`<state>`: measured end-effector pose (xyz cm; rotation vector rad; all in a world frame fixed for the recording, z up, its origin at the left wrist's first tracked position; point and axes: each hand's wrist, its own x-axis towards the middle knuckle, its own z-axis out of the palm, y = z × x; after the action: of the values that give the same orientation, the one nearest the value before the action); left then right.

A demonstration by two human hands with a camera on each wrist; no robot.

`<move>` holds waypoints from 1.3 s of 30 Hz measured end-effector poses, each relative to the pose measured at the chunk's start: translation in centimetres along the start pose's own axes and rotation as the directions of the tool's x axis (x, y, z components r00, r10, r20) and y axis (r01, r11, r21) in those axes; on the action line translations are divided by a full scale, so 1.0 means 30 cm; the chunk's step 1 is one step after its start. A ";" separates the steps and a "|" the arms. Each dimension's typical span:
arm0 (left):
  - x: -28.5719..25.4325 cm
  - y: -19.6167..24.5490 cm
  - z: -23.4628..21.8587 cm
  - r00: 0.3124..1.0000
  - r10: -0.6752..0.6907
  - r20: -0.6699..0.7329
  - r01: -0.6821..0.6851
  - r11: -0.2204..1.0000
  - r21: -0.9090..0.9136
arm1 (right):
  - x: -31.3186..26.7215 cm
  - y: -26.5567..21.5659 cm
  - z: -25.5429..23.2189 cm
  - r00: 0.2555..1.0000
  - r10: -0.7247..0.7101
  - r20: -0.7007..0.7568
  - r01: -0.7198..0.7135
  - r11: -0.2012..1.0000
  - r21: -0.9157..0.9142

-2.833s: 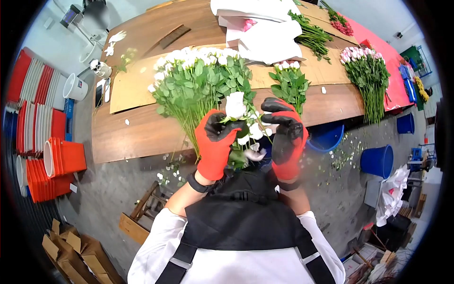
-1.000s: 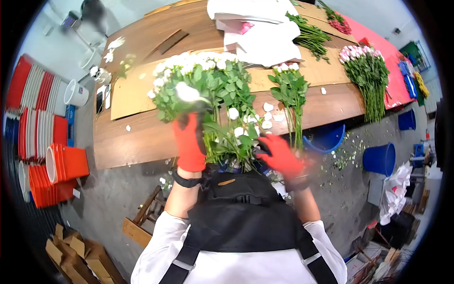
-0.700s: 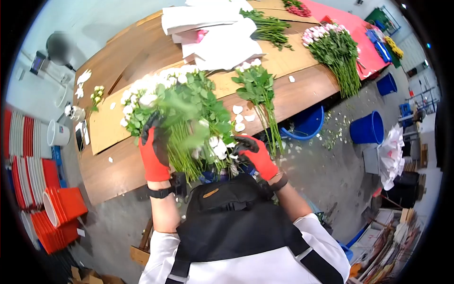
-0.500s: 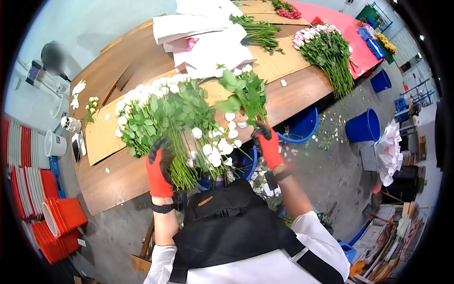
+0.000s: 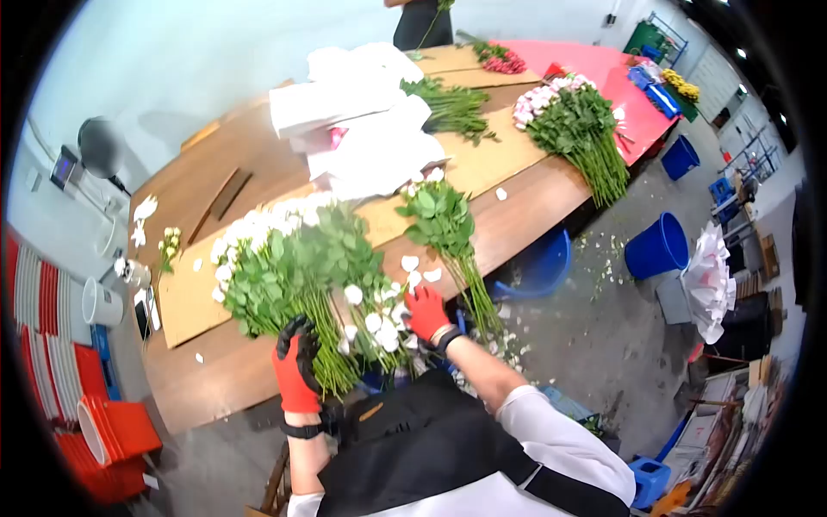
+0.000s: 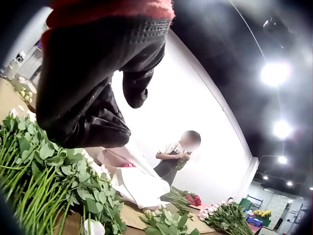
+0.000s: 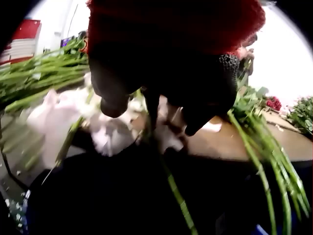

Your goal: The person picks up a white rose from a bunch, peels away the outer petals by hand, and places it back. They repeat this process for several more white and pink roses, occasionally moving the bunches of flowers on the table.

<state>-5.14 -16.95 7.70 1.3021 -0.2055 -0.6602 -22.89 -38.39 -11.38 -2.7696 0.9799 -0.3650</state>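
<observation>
My left hand [image 5: 297, 366], in a red glove with black palm and fingers, is raised beside the stems of a big white rose bunch [image 5: 276, 267]. Its fingers bend loosely, with nothing between them; the left wrist view shows the black glove fingers [image 6: 93, 93] above the leaves. My right hand [image 5: 425, 314] reaches down over loose white roses [image 5: 379, 327] at the table's front edge. In the right wrist view its dark fingers [image 7: 195, 120] hang apart among the pale blooms [image 7: 110, 134], a green stem [image 7: 178, 200] running just below them. To its right lies a smaller rose bunch [image 5: 439, 220].
Pink roses [image 5: 573, 116] lie at the table's right, white wrapping [image 5: 370, 129] behind. Loose petals [image 5: 432, 275] dot the wooden table [image 5: 215, 379]. Blue tubs [image 5: 656, 246] stand on the floor, one [image 5: 543, 267] by the table edge. Another person [image 5: 422, 24] stands at the far side.
My left hand carried a white rose left to the big bunch and let go of it. My right hand moved from beside the smaller bunch to the loose roses. The head view turned and rose.
</observation>
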 end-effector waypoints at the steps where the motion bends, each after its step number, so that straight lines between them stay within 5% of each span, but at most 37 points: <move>1: -0.006 0.002 -0.004 1.000 -0.020 0.000 0.020 1.000 -0.017 | -0.020 -0.027 0.031 0.996 -0.009 -0.087 0.004 0.999 -0.050; 4: -0.003 -0.006 -0.017 0.999 -0.044 0.009 0.044 0.998 -0.034 | -0.019 -0.054 0.073 0.993 0.110 0.029 -0.111 0.994 0.012; 7: 0.008 -0.022 -0.036 0.998 -0.061 -0.006 0.060 0.995 -0.075 | 0.011 -0.065 0.067 0.920 0.378 0.104 -0.386 0.827 0.408; 8: 0.008 -0.022 -0.038 0.998 -0.056 -0.014 0.055 0.996 -0.072 | 0.025 -0.081 0.005 0.934 0.352 -0.066 -0.285 0.842 0.458; 12: 0.041 -0.034 -0.067 0.998 -0.008 -0.060 0.004 0.998 -0.066 | 0.031 -0.133 -0.282 0.946 0.324 0.015 -0.225 0.621 0.751; 19: 0.123 0.071 -0.067 0.989 0.123 -0.081 -0.134 0.979 -0.151 | -0.141 -0.127 -0.383 0.985 0.154 -0.072 -0.026 0.559 0.829; 23: 0.206 -0.010 -0.209 0.953 0.283 0.104 -0.276 0.958 -0.074 | -0.208 -0.116 -0.413 0.999 0.024 -0.030 0.004 0.700 0.714; 26: 0.138 0.051 -0.103 0.900 0.426 0.090 -0.436 0.884 0.172 | -0.232 -0.114 -0.413 1.000 0.019 0.017 -0.025 0.688 0.726; 30: 0.096 0.104 -0.030 0.981 0.195 -0.021 -0.195 0.962 -0.190 | -0.245 -0.080 -0.373 0.987 -0.108 0.119 -0.019 0.656 0.754; 33: 0.074 0.104 -0.041 0.973 0.229 -0.001 -0.229 0.973 0.005 | -0.209 -0.107 -0.404 0.995 -0.084 0.057 0.042 0.852 0.522; 34: 0.059 0.101 -0.016 0.938 0.345 0.033 -0.345 0.924 0.163 | -0.181 -0.106 -0.413 0.979 -0.030 0.200 -0.094 0.809 0.580; 35: 0.026 0.086 -0.022 0.970 0.243 0.022 -0.238 0.923 0.303 | -0.141 -0.143 -0.471 0.997 0.009 0.076 -0.055 0.769 0.636; 37: -0.011 0.024 0.041 0.951 0.289 -0.106 -0.280 0.955 0.094 | -0.075 -0.203 -0.551 0.996 0.091 0.007 -0.059 0.586 0.808; 38: -0.030 0.034 0.056 0.971 0.234 0.039 -0.235 0.971 0.031 | -0.036 -0.233 -0.592 0.998 0.069 0.004 -0.036 0.470 0.882; 39: -0.050 0.020 0.074 0.986 0.163 0.037 -0.165 0.985 0.053 | -0.006 -0.262 -0.636 0.999 0.047 0.008 -0.023 0.340 0.940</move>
<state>-7.24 -17.86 9.20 1.3135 -0.3559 -0.5386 -23.86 -33.92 8.75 -1.6229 0.5091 -0.6874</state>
